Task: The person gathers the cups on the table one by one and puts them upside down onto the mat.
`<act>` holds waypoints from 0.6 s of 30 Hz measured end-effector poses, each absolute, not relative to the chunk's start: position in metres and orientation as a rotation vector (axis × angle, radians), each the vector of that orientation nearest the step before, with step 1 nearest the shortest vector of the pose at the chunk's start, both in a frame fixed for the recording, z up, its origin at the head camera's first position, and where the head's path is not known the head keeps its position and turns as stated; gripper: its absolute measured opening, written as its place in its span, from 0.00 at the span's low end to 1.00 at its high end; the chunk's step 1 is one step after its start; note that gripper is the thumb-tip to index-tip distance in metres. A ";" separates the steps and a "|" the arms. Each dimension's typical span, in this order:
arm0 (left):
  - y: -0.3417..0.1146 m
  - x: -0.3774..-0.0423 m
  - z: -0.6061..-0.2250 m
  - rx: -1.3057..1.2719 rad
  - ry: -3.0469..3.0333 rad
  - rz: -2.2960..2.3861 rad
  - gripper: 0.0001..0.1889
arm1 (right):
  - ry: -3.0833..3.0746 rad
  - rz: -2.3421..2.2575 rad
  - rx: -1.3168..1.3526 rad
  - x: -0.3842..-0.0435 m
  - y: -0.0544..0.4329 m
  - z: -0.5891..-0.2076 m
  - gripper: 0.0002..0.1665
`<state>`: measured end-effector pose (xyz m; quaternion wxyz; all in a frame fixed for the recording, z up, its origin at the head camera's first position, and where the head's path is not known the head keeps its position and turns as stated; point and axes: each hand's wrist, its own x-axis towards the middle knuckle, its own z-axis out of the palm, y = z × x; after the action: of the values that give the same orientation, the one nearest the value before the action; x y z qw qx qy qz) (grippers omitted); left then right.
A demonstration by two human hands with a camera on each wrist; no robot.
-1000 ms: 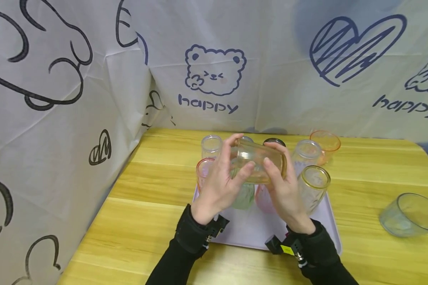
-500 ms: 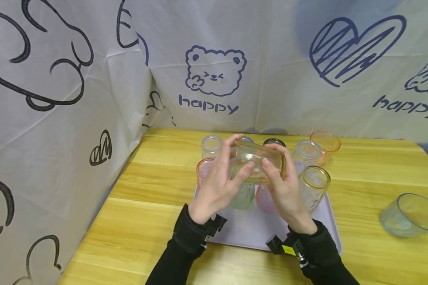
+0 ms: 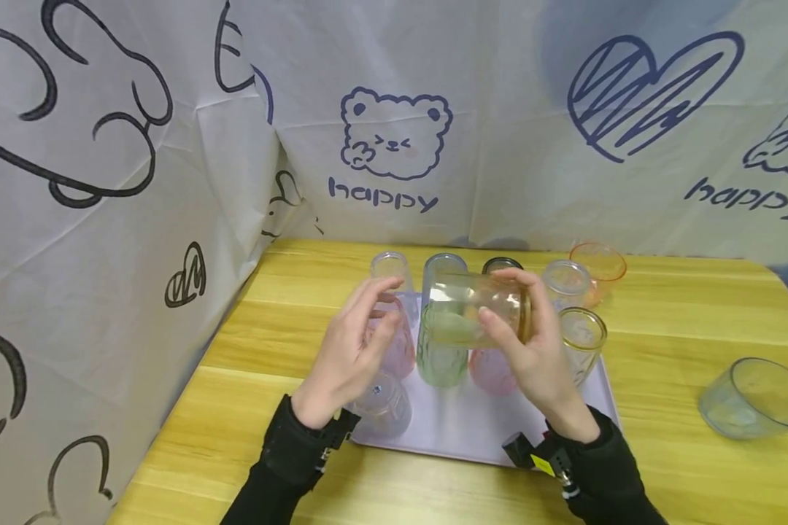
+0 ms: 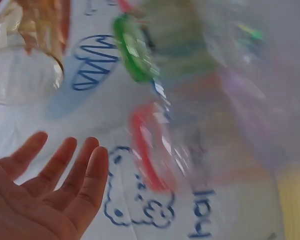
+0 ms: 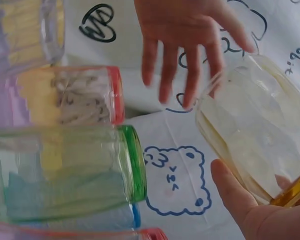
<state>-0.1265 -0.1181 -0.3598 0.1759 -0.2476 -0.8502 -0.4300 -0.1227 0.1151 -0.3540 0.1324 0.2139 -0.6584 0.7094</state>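
Sideways above the tray, an amber-tinted drinking glass (image 3: pixel 456 310) is gripped near its amber rim by my right hand (image 3: pixel 543 350). Thumb and fingers lie on opposite sides of it. Apart from its base, my left hand (image 3: pixel 348 354) hangs with fingers loosely bent, holding nothing. In the left wrist view the left palm (image 4: pixel 50 195) faces up below the glass (image 4: pixel 25 70), a gap between them. Below the held glass stands a green glass (image 3: pixel 441 364); a red-rimmed pink glass (image 3: pixel 399 350) is behind the left fingers.
The lilac tray (image 3: pixel 460 441) carries several upright glasses, among them a clear one (image 3: pixel 384 408) at front left and a gold-rimmed one (image 3: pixel 583 339) at right. A bluish glass (image 3: pixel 755 397) stands on the wooden table to the right. A printed cloth (image 3: pixel 499 146) hangs behind.
My left hand has let go of the amber glass and moved left and down. The right hand still holds the glass, slightly lower and more level.
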 end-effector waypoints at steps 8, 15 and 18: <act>-0.155 -0.111 -0.378 -0.728 -2.578 -0.870 0.21 | -2.208 1.581 0.790 -0.114 0.123 -0.361 0.36; -0.167 -0.100 -0.390 -0.796 -2.570 -0.762 0.25 | -2.386 1.309 0.953 -0.107 0.125 -0.365 0.40; -0.168 -0.098 -0.395 -0.839 -2.630 -0.710 0.28 | -2.420 1.229 1.048 -0.104 0.124 -0.367 0.41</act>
<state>-0.0977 -0.1678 -0.3951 0.1449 -0.2914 -0.9129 -0.2466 -0.1045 0.1236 -0.3668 0.1158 0.3577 -0.8262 0.4195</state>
